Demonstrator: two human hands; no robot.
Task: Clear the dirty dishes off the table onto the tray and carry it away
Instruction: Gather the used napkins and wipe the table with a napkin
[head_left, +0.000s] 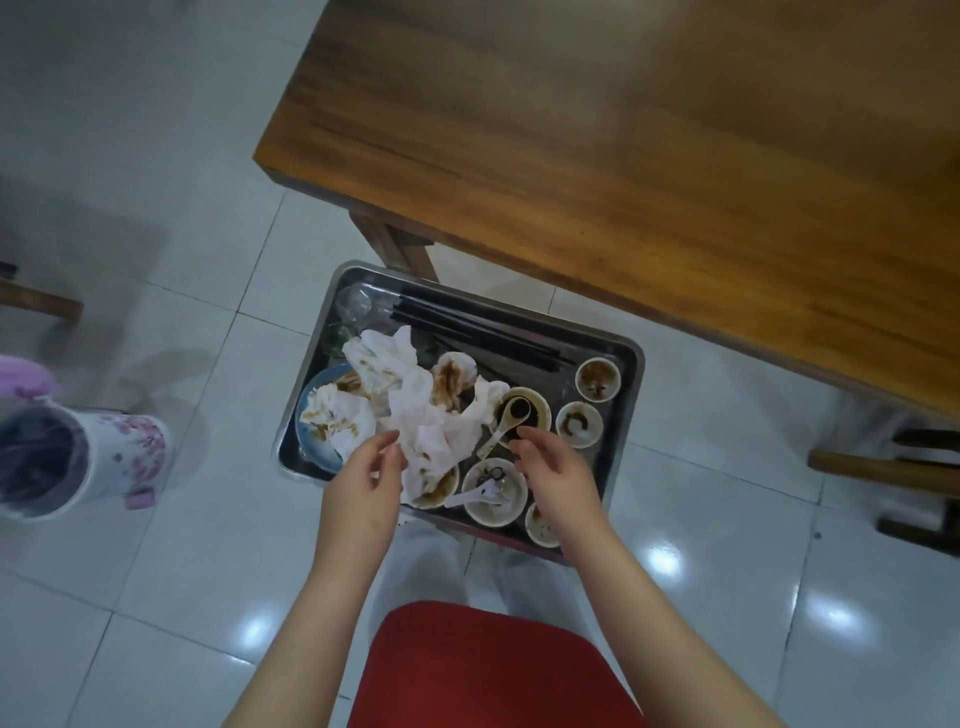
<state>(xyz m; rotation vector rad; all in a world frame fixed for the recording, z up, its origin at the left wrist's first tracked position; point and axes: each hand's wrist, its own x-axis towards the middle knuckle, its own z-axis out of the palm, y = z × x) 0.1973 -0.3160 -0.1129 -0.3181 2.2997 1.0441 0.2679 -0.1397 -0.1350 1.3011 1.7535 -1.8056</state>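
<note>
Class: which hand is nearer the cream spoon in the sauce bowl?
The right hand: it hovers just beside the cream spoon. The left hand is across the tray, by the crumpled napkins.

I ran single head cam — wide-angle, looked steeply down, tray (631, 374) close below centre, table (675, 182) upper right.

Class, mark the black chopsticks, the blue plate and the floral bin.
black chopsticks (467, 326): head view, mid-shaft.
blue plate (318, 389): head view, left rim.
floral bin (132, 449): head view, side wall.
</note>
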